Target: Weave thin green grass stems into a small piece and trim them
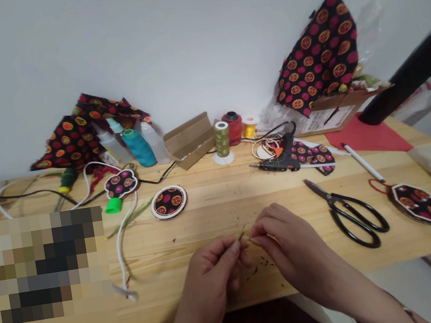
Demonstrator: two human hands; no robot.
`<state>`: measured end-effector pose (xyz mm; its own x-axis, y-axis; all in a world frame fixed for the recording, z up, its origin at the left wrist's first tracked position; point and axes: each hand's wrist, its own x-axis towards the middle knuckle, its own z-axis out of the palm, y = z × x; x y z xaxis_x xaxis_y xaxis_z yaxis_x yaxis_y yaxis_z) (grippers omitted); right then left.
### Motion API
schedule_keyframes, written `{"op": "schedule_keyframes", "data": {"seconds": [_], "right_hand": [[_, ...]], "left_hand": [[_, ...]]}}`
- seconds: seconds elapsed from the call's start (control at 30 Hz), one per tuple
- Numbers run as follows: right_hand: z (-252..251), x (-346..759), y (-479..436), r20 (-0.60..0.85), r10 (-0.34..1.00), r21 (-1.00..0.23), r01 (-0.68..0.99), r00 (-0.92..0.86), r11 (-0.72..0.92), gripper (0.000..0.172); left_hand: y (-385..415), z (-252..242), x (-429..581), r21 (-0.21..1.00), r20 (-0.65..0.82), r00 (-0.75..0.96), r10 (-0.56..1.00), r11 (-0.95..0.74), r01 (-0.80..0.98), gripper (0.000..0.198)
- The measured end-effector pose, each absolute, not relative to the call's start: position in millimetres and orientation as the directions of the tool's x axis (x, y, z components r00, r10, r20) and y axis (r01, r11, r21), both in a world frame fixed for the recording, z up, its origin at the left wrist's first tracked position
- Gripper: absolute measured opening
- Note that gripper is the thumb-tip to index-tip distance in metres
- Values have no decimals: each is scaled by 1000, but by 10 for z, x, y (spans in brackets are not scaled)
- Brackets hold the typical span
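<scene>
Green strand [242, 233] is pinched in the left hand [212, 270], right hand [286, 238] pinching beside it; nearby, three ornaments [169, 202], four spools [223, 141], one scissors [331, 199].

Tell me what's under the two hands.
Small dark scraps show on the wooden tabletop between the left hand and right hand. Anything directly beneath the palms is covered and cannot be seen.

On table [213, 199]: scissors [331, 199] right of right hand [290, 239], glue gun [288, 157] behind scissors; disc [169, 202] left of left hand [211, 272]; thread spools [222, 140] near wall [197, 40].
</scene>
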<state>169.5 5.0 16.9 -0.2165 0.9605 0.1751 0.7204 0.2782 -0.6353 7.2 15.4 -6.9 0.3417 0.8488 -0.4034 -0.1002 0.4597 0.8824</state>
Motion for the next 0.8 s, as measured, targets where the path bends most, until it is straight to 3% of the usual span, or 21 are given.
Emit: {"op": "schedule_keyframes", "data": {"seconds": [0.27, 0.47, 0.57, 0.8], "right_hand": [[133, 1665, 125, 212, 959, -635, 720, -186, 280, 16], [55, 1653, 137, 282, 959, -755, 614, -15, 231, 13], [18, 1635, 130, 209, 975, -841, 522, 75, 140, 15], [-12, 1559, 93, -70, 997, -953, 293, 43, -79, 8]], "left_hand": [[154, -33, 89, 847, -448, 317, 836, 510, -148, 21], [173, -36, 87, 796, -492, 276, 825, 555, -241, 18], [181, -43, 80, 778, -507, 256, 823, 565, -274, 18], [192, -65, 73, 767, -485, 276, 830, 555, -321, 15]]}}
